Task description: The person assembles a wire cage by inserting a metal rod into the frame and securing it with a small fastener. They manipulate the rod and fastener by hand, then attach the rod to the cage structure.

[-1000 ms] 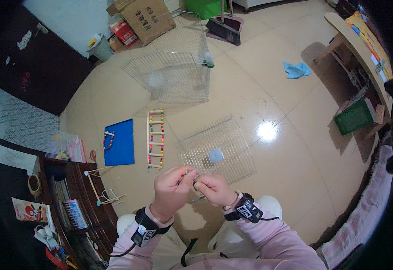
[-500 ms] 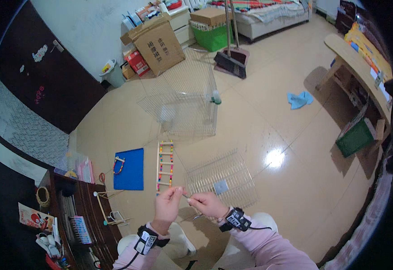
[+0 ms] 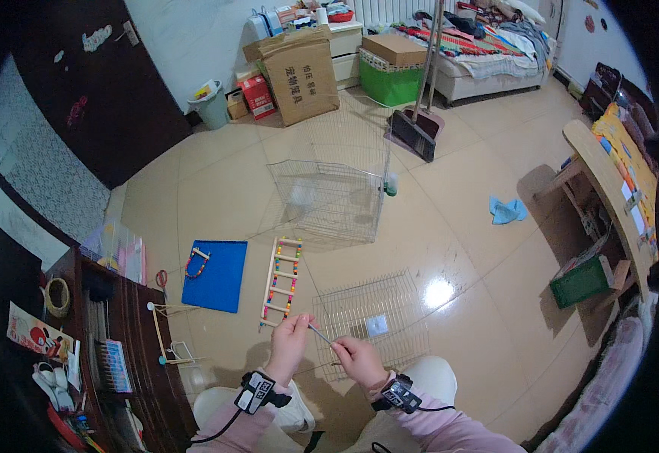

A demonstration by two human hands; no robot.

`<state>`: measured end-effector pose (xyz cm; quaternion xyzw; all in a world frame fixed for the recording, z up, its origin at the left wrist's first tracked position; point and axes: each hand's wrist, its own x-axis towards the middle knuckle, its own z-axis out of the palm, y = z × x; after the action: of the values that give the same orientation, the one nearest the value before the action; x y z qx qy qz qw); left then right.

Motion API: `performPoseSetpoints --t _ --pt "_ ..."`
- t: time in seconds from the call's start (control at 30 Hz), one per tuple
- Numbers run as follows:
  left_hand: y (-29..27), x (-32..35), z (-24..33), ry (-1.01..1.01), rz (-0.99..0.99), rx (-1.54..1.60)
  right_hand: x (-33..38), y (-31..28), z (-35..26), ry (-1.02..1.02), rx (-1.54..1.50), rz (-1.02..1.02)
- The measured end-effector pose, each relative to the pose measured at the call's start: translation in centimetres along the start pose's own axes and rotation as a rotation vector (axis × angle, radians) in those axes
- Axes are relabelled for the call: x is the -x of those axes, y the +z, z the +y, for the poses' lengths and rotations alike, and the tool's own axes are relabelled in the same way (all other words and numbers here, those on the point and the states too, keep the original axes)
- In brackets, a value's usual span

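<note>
Pinching a thin metal rod [image 3: 320,334] between them, left hand [image 3: 290,343] and right hand [image 3: 358,358] are both closed on it, above the glossy tile floor [image 3: 465,204]. Rod is slender, straight; its ends are hard to make out. Just beyond: flat wire grid panel [image 3: 371,317], wooden ladder with coloured beads [image 3: 282,281], blue mat [image 3: 215,275], open wire cage [image 3: 333,198].

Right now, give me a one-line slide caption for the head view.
Both hands, left hand and right hand, pinch a thin metal rod above a wire panel on the floor.
</note>
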<state>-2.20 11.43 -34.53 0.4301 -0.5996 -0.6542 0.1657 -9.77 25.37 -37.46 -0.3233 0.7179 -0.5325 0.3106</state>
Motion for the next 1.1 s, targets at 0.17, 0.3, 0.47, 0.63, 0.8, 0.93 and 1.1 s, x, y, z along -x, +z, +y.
performPoseSetpoints --t 0.17,0.3,0.47,0.63,0.8,0.93,1.1 --pt "-0.6 0.2 -0.1 -0.095 0.036 -0.068 0.8 0.7 -0.5 -0.053 0.281 0.073" --pt "-0.9 0.4 -0.5 -0.09 -0.044 -0.118 1.4 0.6 0.0 -0.009 0.252 0.046" --pt "-0.7 0.5 -1.4 -0.115 -0.14 -0.062 2.0 0.4 1.3 0.12 0.027 0.005" --pt "-0.5 0.3 -1.9 -0.087 -0.169 0.012 2.0 0.2 2.0 0.225 -0.202 -0.056" --pt "-0.2 0.4 -1.6 -0.154 -0.178 0.048 1.9 0.0 2.0 0.294 -0.261 -0.089" --pt "-0.4 0.7 -1.3 -0.116 -0.165 -0.018 1.7 -0.1 2.2 0.271 -0.229 -0.133" --pt "-0.9 1.0 -0.6 -0.107 -0.223 0.023 1.9 -0.5 2.6 0.317 -0.304 -0.17"
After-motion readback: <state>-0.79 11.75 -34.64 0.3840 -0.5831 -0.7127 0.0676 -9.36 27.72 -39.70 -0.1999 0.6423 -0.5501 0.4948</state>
